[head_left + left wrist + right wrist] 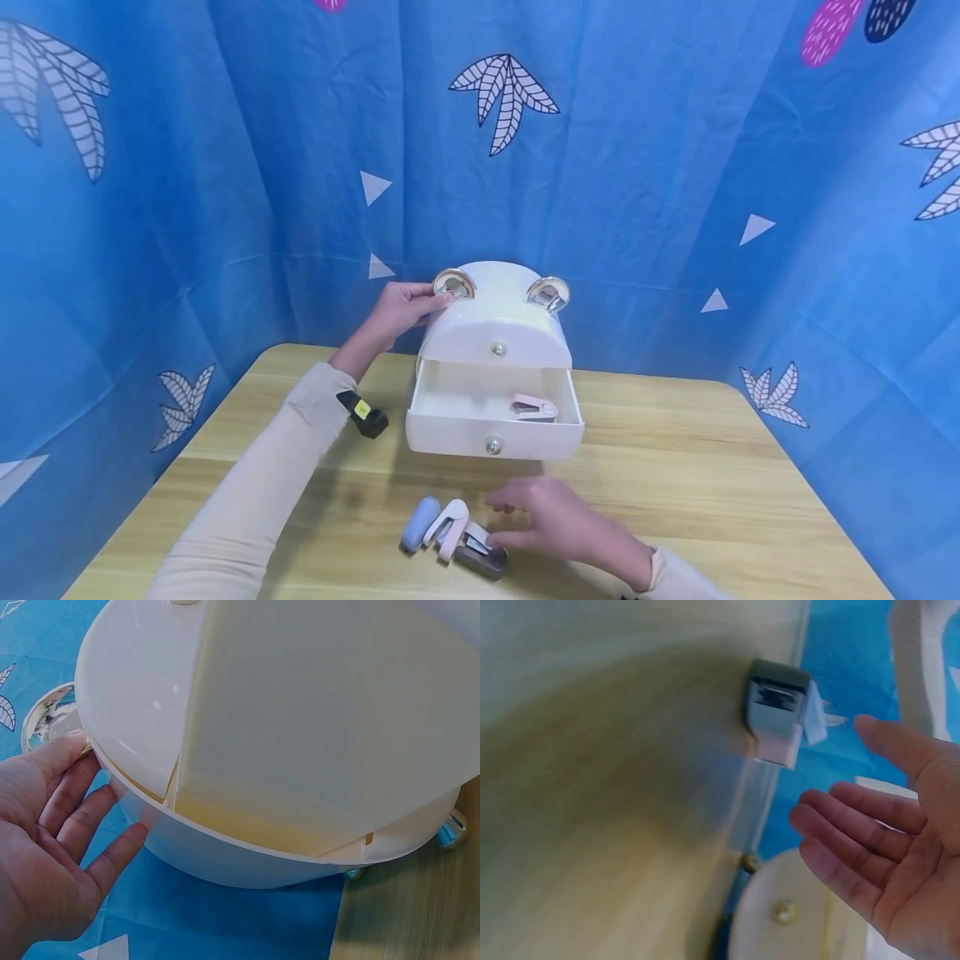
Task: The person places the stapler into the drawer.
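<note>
Head view: I have the left hand [401, 312] at the left side of the white case [495, 287], fingers spread, tips against its wall, thumb on the left gold-rimmed ear [465, 282]. Lower drawer [450, 437] pulled out toward the near side; the section above it is closed. One small pink-and-white stapler [534, 408] lies in that drawer, right of centre, by the front wall. My right hand [551, 517], blurred, is over the near part of the wooden surface [675, 483]: thumb apart from the fingers, nothing held. Just left of it, three in a row: dark-based stapler [480, 562] nearest the thumb, pale pink stapler [452, 533] in the middle, blue object [422, 523] leftmost. Right wrist view shows a gap between thumb and dark-based stapler. Far side: blue curtain [637, 208].
</note>
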`<action>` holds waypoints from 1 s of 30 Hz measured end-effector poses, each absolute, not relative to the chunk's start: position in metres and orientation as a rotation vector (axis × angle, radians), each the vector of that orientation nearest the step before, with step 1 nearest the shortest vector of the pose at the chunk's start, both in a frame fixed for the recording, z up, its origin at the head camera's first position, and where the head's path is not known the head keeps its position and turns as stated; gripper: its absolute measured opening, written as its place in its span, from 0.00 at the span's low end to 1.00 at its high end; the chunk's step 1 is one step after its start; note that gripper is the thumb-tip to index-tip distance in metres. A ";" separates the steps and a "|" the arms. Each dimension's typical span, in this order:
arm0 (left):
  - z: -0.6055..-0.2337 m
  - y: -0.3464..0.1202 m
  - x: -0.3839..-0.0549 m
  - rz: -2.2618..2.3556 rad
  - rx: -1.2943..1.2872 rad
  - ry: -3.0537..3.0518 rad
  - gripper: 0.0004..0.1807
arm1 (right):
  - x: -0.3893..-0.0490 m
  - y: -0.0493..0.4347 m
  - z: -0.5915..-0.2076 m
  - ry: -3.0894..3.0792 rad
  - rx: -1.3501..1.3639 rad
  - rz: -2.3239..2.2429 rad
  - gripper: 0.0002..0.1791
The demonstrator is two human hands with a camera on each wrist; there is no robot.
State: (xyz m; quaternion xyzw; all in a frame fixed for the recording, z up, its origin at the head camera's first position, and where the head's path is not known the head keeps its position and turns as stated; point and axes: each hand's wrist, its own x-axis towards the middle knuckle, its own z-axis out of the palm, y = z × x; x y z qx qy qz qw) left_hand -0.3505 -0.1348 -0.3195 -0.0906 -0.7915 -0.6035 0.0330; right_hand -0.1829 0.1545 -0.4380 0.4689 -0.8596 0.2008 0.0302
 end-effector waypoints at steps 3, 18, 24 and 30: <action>-0.320 -0.134 -0.351 -1.864 -0.265 -2.431 0.24 | -0.181 0.153 -0.442 -2.708 1.443 0.577 0.26; -0.319 -0.134 -0.351 -1.860 -0.274 -2.428 0.24 | -0.174 0.144 -0.454 -2.727 1.467 0.448 0.28; -0.318 -0.134 -0.350 -1.868 -0.254 -2.423 0.24 | -0.176 0.143 -0.453 -2.744 1.455 0.406 0.15; -0.320 -0.133 -0.351 -1.868 -0.263 -2.426 0.24 | -0.177 0.143 -0.453 -2.776 1.428 0.389 0.16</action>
